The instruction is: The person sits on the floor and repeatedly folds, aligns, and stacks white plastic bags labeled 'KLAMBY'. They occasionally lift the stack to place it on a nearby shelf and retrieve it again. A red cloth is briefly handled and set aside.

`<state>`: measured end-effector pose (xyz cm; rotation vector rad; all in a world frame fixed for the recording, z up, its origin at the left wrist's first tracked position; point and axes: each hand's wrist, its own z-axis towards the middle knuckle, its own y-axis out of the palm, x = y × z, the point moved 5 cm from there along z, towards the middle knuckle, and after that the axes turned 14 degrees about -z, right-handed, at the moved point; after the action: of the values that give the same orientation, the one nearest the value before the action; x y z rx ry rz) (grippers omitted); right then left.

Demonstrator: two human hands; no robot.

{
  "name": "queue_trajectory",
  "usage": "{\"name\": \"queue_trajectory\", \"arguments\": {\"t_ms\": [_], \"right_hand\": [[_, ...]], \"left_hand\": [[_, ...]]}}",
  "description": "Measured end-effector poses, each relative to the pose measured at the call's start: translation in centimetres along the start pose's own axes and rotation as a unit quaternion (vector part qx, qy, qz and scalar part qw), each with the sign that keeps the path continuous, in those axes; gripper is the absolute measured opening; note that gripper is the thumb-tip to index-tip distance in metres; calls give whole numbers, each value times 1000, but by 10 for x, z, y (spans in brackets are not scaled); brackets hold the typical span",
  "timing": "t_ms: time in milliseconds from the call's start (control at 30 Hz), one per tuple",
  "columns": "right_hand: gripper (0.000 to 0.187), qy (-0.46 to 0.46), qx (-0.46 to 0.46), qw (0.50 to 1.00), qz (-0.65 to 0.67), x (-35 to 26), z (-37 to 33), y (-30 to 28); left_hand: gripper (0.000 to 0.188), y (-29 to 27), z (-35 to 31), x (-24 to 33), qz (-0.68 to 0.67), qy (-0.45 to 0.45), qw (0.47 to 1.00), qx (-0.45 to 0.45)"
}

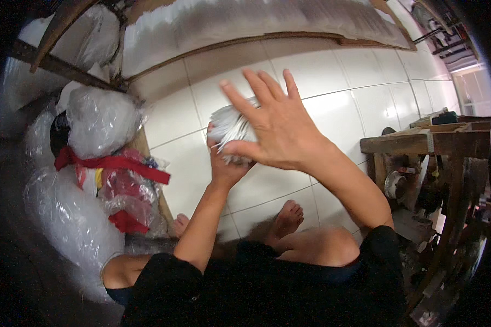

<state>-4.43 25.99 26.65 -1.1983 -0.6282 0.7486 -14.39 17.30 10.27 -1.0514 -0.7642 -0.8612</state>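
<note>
A thick bundle of thin white pieces (235, 129), perhaps strips or folded sheets, is held in front of me above the tiled floor. My left hand (226, 166) grips it from below, its fingers mostly hidden behind the bundle. Over the bundle's right side is my right hand (278, 128), fingers spread wide and slightly blurred, holding nothing. Its thumb passes in front of the bundle's lower part; whether it touches cannot be made out.
Clear plastic bags (101, 122) are heaped at my left, with a red cloth strip (114, 166) among them. A long, low row of white material (256, 24) lies along the far side. At right stands a worn wooden bench (420, 143). My bare foot (287, 219) rests on the white tiles (185, 158).
</note>
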Motion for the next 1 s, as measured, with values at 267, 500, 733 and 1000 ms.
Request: {"name": "queue_trajectory", "arguments": {"t_ms": [267,500,733,1000], "right_hand": [[98,-57,59,994,65,-37,17,-37],[95,2,69,998,-2,3,8,-37],[98,60,38,997,-8,34,-2,-41],[102,-17,35,997,-62,-4,9,-26]], "left_hand": [[98,-2,-15,-36,-159,-131,978,7],[102,-5,-20,-41,-234,-182,955,4],[108,2,4,-28,-61,-83,994,-24],[120,6,-7,-47,-159,-123,979,7]]}}
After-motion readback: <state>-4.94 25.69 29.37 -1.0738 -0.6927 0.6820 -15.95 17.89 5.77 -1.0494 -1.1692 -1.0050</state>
